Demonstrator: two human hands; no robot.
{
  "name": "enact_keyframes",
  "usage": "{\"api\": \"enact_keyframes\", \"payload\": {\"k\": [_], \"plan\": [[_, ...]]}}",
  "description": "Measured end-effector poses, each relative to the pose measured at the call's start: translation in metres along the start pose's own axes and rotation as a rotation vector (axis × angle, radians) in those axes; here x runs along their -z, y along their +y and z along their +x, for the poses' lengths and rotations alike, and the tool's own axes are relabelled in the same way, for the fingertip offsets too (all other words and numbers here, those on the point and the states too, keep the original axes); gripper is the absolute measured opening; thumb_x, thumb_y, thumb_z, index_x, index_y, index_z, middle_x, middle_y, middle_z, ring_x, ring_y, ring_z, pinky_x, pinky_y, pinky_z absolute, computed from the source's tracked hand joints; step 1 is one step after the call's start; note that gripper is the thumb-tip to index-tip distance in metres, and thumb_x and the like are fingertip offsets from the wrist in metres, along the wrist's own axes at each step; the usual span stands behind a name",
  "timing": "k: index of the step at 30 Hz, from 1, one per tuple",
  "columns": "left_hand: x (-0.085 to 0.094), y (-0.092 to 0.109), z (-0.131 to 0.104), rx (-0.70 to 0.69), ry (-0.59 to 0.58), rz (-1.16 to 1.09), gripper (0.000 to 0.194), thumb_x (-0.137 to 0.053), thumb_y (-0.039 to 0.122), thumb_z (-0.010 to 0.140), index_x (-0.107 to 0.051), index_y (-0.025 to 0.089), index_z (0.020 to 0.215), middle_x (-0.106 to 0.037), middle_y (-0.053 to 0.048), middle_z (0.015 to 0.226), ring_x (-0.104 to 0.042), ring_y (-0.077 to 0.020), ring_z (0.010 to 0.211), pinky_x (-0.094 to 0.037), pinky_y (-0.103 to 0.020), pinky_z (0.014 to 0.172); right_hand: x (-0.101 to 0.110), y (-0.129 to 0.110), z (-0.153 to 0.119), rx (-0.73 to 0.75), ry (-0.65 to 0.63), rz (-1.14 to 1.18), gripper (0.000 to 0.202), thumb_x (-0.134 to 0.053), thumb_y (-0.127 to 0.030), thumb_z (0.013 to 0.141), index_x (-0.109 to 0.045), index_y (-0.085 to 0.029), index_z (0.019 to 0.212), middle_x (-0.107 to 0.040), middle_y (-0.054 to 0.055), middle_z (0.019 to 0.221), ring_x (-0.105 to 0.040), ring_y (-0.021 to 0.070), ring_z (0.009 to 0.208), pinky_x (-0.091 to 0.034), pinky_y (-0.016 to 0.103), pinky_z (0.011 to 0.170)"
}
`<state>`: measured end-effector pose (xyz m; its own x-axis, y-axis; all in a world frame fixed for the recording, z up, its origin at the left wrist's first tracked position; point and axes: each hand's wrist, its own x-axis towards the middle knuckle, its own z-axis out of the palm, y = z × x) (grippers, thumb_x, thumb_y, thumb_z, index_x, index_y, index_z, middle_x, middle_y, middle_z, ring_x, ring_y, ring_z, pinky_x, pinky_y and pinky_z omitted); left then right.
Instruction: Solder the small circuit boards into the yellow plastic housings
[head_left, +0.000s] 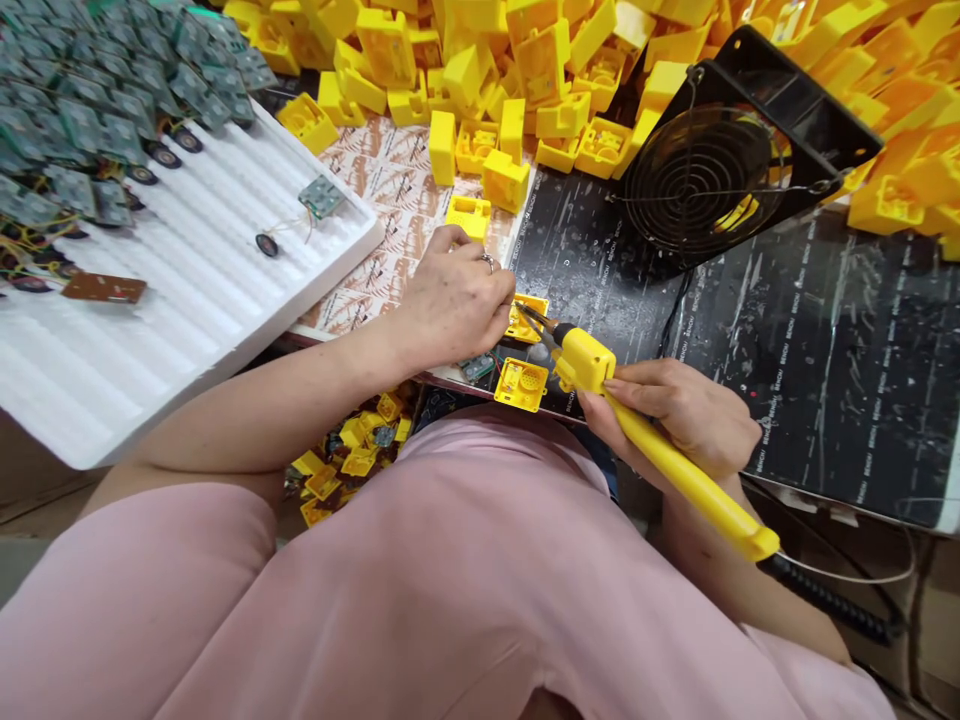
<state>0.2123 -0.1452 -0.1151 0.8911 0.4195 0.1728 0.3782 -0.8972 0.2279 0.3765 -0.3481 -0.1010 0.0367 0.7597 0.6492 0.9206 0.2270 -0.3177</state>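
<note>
My right hand is wrapped round a yellow soldering tool, whose dark tip reaches a small yellow housing. Beside that housing is my left hand, with a ring on one finger; its fingers are bent down, and their tips and anything they hold are hidden. A second open yellow housing with a round grille lies at the table's front edge. Just left of it sits a small green circuit board, partly under my left hand. A yellow part rests beyond my left knuckles.
A white ridged foam tray on the left bears many circuit boards with wired discs. Yellow housings are heaped at the back. A black fan stands at the back right. More yellow parts lie below the table edge.
</note>
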Motion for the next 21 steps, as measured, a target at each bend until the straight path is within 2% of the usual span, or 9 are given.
{"api": "enact_keyframes", "payload": {"k": [2, 7, 11, 14, 17, 21], "plan": [[0.000, 0.000, 0.001, 0.004, -0.012, -0.006, 0.026, -0.051, 0.028, 0.090, -0.075, 0.022, 0.081, -0.061, -0.005, 0.067, -0.065, -0.0287, 0.095, -0.044, -0.062, 0.107, 0.005, -0.001, -0.002, -0.011, 0.014, 0.018, 0.019, -0.083, -0.025, 0.088, -0.065, -0.030, 0.088, -0.076, -0.005, 0.074, -0.071, 0.0159, 0.057, -0.051, 0.028, 0.044], [-0.001, -0.001, 0.000, -0.003, -0.001, 0.017, 0.026, -0.051, 0.028, 0.089, -0.076, 0.023, 0.081, -0.061, -0.004, 0.067, -0.066, -0.0272, 0.093, -0.044, -0.058, 0.106, 0.012, -0.001, -0.015, -0.205, 0.093, -0.042, 0.019, -0.083, -0.022, 0.088, -0.068, -0.033, 0.094, -0.078, -0.005, 0.086, -0.074, 0.0181, 0.066, -0.058, 0.033, 0.051], [0.003, -0.001, 0.001, -0.027, -0.011, 0.058, 0.027, -0.050, 0.029, 0.089, -0.074, 0.023, 0.078, -0.061, -0.004, 0.065, -0.066, -0.0262, 0.091, -0.047, -0.053, 0.101, 0.009, 0.001, -0.015, -0.171, 0.099, 0.056, 0.023, -0.083, -0.018, 0.086, -0.067, -0.031, 0.095, -0.076, -0.005, 0.082, -0.072, 0.0167, 0.062, -0.057, 0.031, 0.048], [0.008, -0.001, 0.003, -0.027, -0.062, 0.086, 0.028, -0.049, 0.028, 0.090, -0.075, 0.022, 0.079, -0.063, -0.005, 0.067, -0.068, -0.0268, 0.093, -0.046, -0.052, 0.100, 0.005, 0.004, -0.013, -0.137, 0.165, 0.113, 0.023, -0.083, -0.018, 0.086, -0.068, -0.030, 0.097, -0.076, -0.004, 0.080, -0.073, 0.0174, 0.064, -0.058, 0.030, 0.050], [0.011, -0.004, 0.004, -0.010, -0.130, 0.066, 0.031, -0.048, 0.029, 0.092, -0.077, 0.022, 0.082, -0.067, -0.006, 0.071, -0.069, -0.0283, 0.095, -0.045, -0.052, 0.101, 0.005, 0.006, -0.018, -0.173, 0.159, 0.106, 0.031, -0.082, -0.023, 0.088, -0.070, -0.033, 0.115, -0.079, -0.003, 0.088, -0.075, 0.0190, 0.068, -0.062, 0.032, 0.056], [0.013, -0.013, 0.004, -0.035, -0.185, -0.060, 0.025, -0.055, 0.031, 0.092, -0.078, 0.024, 0.099, -0.074, -0.004, 0.082, -0.069, -0.0261, 0.096, -0.043, -0.050, 0.108, 0.007, 0.011, -0.030, -0.295, 0.134, 0.037, 0.050, -0.080, -0.036, 0.091, -0.065, -0.038, 0.138, -0.080, 0.000, 0.100, -0.077, 0.0226, 0.072, -0.067, 0.039, 0.065]]}}
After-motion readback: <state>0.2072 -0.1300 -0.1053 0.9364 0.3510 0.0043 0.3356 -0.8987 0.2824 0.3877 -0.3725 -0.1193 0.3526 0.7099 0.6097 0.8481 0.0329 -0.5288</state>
